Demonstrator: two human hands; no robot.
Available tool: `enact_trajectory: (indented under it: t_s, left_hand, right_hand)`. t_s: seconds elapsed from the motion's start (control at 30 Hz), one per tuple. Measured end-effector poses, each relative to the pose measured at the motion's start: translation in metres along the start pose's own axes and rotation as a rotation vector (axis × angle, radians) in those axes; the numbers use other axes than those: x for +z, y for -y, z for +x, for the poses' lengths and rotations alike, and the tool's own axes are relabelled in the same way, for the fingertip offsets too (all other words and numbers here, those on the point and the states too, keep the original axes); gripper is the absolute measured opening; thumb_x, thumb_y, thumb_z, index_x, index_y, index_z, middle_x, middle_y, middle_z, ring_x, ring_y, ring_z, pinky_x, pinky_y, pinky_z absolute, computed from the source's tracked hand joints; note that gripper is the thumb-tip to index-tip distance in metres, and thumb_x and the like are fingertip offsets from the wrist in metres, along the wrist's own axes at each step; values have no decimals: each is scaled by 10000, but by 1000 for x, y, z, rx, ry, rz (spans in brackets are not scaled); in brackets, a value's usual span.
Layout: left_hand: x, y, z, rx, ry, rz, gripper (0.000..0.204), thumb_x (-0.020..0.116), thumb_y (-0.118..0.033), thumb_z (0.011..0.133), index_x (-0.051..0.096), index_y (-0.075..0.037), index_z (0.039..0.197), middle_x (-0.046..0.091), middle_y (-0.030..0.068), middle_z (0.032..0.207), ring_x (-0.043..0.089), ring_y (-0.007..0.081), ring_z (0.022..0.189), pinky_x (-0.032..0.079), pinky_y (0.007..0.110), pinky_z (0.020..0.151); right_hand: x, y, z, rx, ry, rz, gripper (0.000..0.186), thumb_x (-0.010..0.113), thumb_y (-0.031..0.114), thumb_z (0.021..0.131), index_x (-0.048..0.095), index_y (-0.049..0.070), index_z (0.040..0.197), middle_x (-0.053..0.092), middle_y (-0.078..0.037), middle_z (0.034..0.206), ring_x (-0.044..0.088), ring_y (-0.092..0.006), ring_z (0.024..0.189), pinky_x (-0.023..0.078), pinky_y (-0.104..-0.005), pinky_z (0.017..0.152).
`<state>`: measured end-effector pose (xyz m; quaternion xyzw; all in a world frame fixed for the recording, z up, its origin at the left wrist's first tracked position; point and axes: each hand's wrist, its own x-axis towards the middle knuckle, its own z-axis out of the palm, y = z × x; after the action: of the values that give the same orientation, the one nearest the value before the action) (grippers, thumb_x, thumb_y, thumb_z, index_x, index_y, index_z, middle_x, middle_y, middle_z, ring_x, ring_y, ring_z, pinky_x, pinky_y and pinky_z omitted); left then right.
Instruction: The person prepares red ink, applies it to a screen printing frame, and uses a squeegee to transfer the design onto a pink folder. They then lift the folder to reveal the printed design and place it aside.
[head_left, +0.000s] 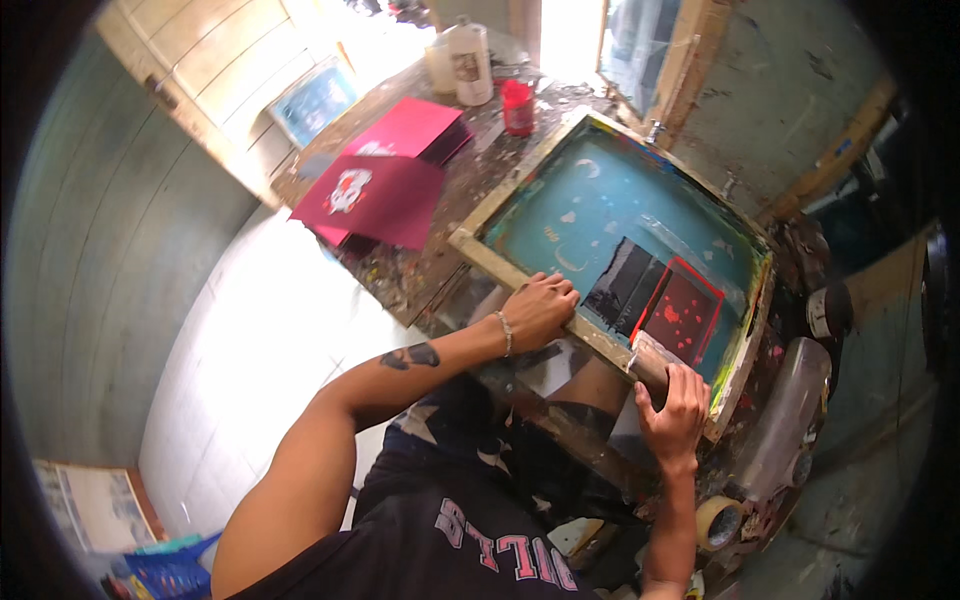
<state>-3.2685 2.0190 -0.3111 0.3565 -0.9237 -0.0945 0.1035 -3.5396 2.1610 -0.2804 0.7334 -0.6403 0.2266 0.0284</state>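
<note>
A wooden screen-printing frame [492,257] lies tilted across the worktable, its blue mesh marked with pale shapes. My left hand [541,306] grips its near rail, the fingers curled over the wood. In my right hand [676,410] is a squeegee [653,362], held at the frame's near right side. Its blade end meets the mesh beside a dark rectangular window [680,318] with red ink along its edges and small red spots inside. Left of that window, a black taped patch [625,285] covers part of the mesh.
Dark red printed sheets [400,205] are stacked on the stained worktable [440,275], left of the frame. Behind them stand a white bottle [470,65] and a red ink pot [518,108]. A clear plastic roll [785,405] and a tape roll [719,523] lie at the right.
</note>
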Motion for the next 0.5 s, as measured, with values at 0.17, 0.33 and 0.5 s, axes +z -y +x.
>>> enact_trajectory:
  t_s: [0.17,0.33,0.5]
  left_hand:
    - [0,0,-16,-68,-48,-146,388,783,-179,802,637,-36,1133,660,136,1173,601,316,1180,447,441,1047]
    - [-24,-37,-59,-382,-446,-661,419,690,-182,964,619,-17,1342,679,150,1312,639,278,1238,491,389,1071]
    - [-30,-56,-120,-520,-670,-1682,469,520,-252,1097,487,4,1488,595,154,1448,598,269,1304,474,407,1114]
  right_hand:
    - [-8,-4,0,-25,196,-20,613,673,463,940,598,-21,1308,637,-205,1302,569,-404,1214,379,-511,1094]
    - [9,37,78,-63,87,1760,889,444,738,980,430,44,1536,407,-237,1592,359,-405,1488,255,-589,1211]
    - [24,150,136,483,308,2842,877,607,615,947,359,-26,1493,368,-274,1578,320,-420,1499,198,-595,1269]
